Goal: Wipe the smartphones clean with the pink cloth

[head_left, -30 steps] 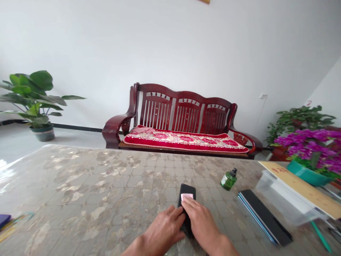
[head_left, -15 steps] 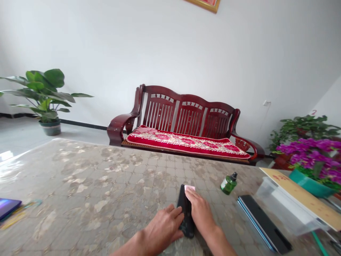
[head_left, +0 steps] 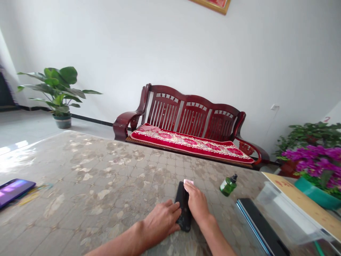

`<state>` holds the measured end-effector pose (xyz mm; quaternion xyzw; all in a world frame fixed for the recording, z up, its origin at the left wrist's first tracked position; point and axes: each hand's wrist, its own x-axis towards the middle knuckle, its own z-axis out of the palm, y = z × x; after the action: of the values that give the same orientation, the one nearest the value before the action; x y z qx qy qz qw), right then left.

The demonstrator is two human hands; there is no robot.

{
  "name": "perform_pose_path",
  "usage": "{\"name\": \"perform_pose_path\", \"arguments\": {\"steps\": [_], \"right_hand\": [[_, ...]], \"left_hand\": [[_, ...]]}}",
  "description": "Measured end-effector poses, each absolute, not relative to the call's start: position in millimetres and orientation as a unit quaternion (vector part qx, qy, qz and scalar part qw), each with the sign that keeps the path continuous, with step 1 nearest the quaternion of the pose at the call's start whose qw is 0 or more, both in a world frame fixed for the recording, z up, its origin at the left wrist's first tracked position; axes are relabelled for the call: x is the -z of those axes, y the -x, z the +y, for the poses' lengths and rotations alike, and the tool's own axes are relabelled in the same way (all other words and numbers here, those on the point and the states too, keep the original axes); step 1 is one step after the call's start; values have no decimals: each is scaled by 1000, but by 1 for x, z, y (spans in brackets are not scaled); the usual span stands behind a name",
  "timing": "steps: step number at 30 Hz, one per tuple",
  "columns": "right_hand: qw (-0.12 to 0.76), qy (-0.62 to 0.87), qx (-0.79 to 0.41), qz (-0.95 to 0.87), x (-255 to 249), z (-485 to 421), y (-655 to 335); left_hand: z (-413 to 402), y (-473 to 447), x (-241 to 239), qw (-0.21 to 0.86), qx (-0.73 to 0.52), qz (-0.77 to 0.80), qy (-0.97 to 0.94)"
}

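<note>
A black phone (head_left: 182,206) lies on the patterned table (head_left: 93,177) in front of me. My left hand (head_left: 160,222) rests on the table with its fingers pressed against the phone's near left edge. My right hand (head_left: 196,202) lies on the phone's right side, its fingers pressing a small pink cloth (head_left: 189,182) onto the phone's far end.
A small green bottle (head_left: 228,185) stands right of the phone. Stacked dark phones (head_left: 259,227), a clear box (head_left: 287,217) with a board (head_left: 306,202) on it and purple flowers (head_left: 317,163) are at right. Another phone (head_left: 14,187) lies far left. A red wooden bench (head_left: 191,131) stands behind.
My right hand has slid the pink cloth up to the phone's far end. The view has shifted left, bringing the phone at far left fully into sight.
</note>
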<state>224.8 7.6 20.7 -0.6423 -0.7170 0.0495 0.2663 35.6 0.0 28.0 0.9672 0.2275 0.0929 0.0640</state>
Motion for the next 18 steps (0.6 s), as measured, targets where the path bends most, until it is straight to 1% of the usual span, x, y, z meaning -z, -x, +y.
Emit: {"name": "perform_pose_path", "arguments": {"steps": [8,11,14,18], "right_hand": [[245,590,-36,-769,-9,-56,-218],[240,607,-38,-756,-15,-42,-220],[225,646,-48,-728,-25,-16,-219],[225,650,-47,-725,-29,-12,-213]], "left_hand": [[-3,-40,-23,25,-91,231,-968],[-5,-42,-23,5,-68,242,-968],[-7,-41,-24,12,-54,257,-965],[-12,-39,-24,20,-72,271,-960]]}}
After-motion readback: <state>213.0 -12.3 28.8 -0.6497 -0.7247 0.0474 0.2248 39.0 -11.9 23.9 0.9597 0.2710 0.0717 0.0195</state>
